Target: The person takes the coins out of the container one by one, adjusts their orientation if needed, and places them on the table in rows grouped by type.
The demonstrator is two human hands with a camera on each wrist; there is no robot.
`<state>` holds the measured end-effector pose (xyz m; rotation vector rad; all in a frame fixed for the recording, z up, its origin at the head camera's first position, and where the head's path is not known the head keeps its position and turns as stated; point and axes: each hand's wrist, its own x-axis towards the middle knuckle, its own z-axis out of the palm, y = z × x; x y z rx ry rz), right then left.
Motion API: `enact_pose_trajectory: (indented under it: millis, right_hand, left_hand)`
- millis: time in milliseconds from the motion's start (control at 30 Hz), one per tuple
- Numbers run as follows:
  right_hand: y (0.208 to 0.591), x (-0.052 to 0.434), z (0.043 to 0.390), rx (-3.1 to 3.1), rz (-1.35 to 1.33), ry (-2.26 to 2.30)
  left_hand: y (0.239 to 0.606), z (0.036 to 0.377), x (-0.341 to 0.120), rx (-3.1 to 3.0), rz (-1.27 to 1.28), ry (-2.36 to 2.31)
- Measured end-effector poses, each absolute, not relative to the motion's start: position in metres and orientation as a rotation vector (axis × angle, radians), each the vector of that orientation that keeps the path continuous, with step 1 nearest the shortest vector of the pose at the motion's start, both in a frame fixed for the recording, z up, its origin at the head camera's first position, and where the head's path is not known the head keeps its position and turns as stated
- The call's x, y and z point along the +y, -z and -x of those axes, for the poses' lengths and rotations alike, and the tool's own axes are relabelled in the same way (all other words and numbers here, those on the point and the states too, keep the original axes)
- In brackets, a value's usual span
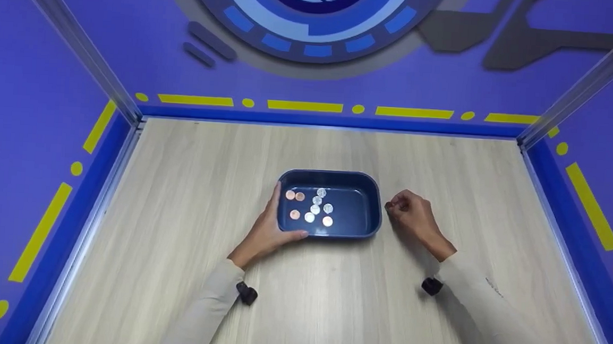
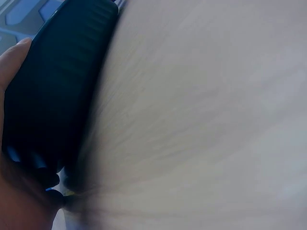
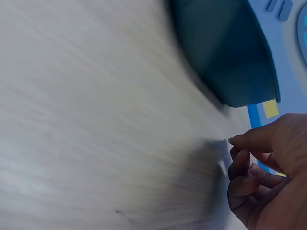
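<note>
A dark blue rectangular tray (image 1: 375,200) sits in the middle of the wooden table (image 1: 188,186). Several silver and copper coins (image 1: 315,208) lie in its left half. My left hand (image 1: 270,225) grips the tray's left end, fingers along the side wall and thumb on the front rim. The left wrist view shows the tray's ribbed wall (image 2: 57,86) against my left hand (image 2: 12,62). My right hand (image 1: 408,213) hovers just right of the tray with its fingers curled. In the right wrist view, the right hand (image 3: 268,172) shows nothing between its fingers, a short way from the tray (image 3: 225,52).
Purple walls with yellow markings and metal corner posts (image 1: 583,82) enclose the table on the left, back and right. A blue border strip (image 1: 331,121) runs along the back edge. Bare wood surrounds the tray on every side.
</note>
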<state>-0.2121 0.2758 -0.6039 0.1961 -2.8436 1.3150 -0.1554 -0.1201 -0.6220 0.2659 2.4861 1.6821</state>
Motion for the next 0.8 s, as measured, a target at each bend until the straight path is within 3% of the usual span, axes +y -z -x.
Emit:
enact_pose_trajectory:
  millis: [800]
  right_hand:
    - [0.6123, 0.2726, 0.2137, -2.866, -0.266, -1.080]
  left_hand:
    - [0.6200, 0.1541, -0.1216, 2.446, -0.258, -1.682]
